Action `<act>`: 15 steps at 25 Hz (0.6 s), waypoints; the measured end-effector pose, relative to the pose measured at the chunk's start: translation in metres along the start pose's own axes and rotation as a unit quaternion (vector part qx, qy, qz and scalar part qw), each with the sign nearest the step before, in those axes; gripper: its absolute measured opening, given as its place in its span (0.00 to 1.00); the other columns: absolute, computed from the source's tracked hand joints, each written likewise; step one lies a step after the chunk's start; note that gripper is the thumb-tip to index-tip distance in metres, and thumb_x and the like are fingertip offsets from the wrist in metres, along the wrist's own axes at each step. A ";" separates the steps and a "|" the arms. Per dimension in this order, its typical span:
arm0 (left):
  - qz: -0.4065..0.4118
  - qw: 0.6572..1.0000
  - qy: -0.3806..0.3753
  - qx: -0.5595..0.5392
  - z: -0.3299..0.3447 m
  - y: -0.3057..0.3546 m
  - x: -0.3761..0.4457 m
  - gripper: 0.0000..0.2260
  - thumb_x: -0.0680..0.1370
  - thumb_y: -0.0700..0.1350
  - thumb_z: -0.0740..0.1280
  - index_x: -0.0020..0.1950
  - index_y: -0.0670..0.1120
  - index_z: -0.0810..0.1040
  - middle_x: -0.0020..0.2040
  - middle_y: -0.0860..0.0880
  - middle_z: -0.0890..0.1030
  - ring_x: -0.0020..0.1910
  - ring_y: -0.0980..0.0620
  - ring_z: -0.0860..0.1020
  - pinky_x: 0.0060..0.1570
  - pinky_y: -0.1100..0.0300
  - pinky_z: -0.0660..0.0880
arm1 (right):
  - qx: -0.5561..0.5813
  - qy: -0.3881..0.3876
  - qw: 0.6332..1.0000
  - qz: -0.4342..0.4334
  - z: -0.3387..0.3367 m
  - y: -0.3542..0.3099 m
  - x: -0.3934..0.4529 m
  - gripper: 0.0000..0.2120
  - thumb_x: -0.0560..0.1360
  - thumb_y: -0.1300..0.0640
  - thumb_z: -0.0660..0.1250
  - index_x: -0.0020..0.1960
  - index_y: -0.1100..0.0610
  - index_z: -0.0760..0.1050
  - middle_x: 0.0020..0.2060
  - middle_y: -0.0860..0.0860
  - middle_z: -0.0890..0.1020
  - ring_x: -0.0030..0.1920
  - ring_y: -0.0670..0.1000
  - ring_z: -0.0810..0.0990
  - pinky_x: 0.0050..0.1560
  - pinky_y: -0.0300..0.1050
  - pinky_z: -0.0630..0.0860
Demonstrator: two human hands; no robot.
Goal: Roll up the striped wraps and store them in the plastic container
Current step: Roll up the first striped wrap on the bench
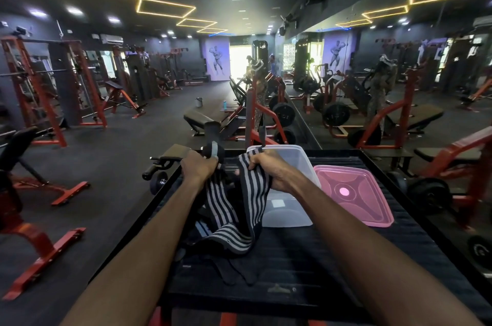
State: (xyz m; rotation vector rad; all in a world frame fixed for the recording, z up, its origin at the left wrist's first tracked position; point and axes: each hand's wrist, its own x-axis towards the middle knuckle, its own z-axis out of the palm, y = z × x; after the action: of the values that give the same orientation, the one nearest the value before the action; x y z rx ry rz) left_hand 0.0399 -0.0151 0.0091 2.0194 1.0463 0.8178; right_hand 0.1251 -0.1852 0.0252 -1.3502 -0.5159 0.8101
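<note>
While both grip, left hand, right hand, striped wrap, no legible writing

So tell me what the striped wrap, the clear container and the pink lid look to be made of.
Striped wrap: woven, probably elastic fabric, matte; it drapes and folds limply between both hands.
Clear container: translucent, frosted-looking plastic; the dark surface shows dimly through its walls.
Pink lid: translucent pink plastic, smooth and slightly glossy, with moulded ridges and a lighter round centre.
</note>
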 end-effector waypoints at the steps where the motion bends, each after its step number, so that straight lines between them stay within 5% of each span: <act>1: 0.000 1.000 -0.003 -0.005 -0.003 0.003 -0.002 0.13 0.75 0.50 0.70 0.49 0.39 0.82 0.46 0.42 0.83 0.49 0.41 0.80 0.42 0.58 0.67 | 0.002 -0.015 1.000 0.014 0.004 0.001 -0.001 0.17 0.68 0.75 0.56 0.52 0.67 0.76 0.47 0.64 0.84 0.47 0.61 0.85 0.53 0.55 0.83; 4: -0.022 0.999 0.003 -0.043 -0.014 0.013 -0.010 0.13 0.73 0.47 0.68 0.47 0.38 0.82 0.44 0.41 0.82 0.45 0.41 0.79 0.40 0.56 0.69 | -0.035 -0.019 0.999 0.015 0.017 0.007 0.008 0.19 0.69 0.74 0.60 0.58 0.68 0.76 0.50 0.63 0.84 0.51 0.60 0.85 0.58 0.57 0.81; 8: -0.052 0.982 -0.038 -0.175 -0.030 0.032 -0.023 0.07 0.65 0.43 0.68 0.34 0.40 0.81 0.27 0.45 0.78 0.24 0.47 0.74 0.28 0.57 0.71 | -0.018 -0.033 0.999 -0.032 0.029 0.010 0.013 0.19 0.71 0.72 0.71 0.60 0.63 0.78 0.51 0.60 0.85 0.52 0.57 0.85 0.58 0.52 0.81; 15: -0.064 0.952 -0.102 -0.280 -0.029 0.056 -0.030 0.09 0.72 0.44 0.72 0.34 0.44 0.77 0.26 0.48 0.74 0.22 0.54 0.68 0.23 0.64 0.64 | 0.016 -0.058 0.994 -0.094 0.016 0.002 0.001 0.18 0.71 0.69 0.73 0.61 0.68 0.79 0.50 0.62 0.85 0.52 0.58 0.84 0.57 0.53 0.81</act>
State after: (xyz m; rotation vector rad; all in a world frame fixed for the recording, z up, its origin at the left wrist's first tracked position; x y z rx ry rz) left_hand 0.0259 -0.0555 0.0638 1.4988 0.7163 0.7179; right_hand 0.1137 -0.1744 0.0261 -1.2100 -0.7074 0.7406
